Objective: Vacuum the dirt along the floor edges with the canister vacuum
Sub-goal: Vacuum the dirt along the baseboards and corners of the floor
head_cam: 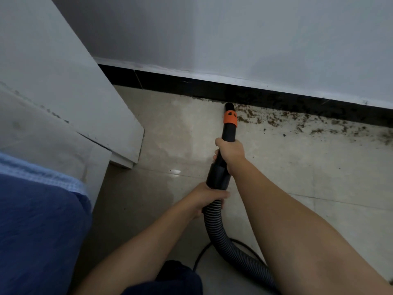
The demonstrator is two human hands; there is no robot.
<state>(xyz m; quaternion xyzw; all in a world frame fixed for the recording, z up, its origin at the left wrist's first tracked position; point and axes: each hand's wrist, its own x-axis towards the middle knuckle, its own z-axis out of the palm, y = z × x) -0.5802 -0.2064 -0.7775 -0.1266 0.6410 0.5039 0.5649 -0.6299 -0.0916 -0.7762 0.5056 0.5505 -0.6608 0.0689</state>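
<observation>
- While you crouch over the pale tile floor (308, 171), your dark-clad knee (176, 275) sits nearest, with a thin black cord (201, 255) curving on the tiles just beyond it.
- Your left hand (205, 198) wraps its fingers around the ribbed grey hose (214, 226) right where it joins the black wand (219, 173).
- Your right hand (230, 149) grips the wand farther up, fingers curled round it.
- Past that hand, the wand's orange collar (230, 118) leads to the black nozzle tip (230, 106), which touches the floor at the black baseboard (191, 86).
- Brown dirt (297, 122) lies scattered along the baseboard to the right of the nozzle.
- To your left stand white boards (63, 86) and a blue cloth (38, 231).
</observation>
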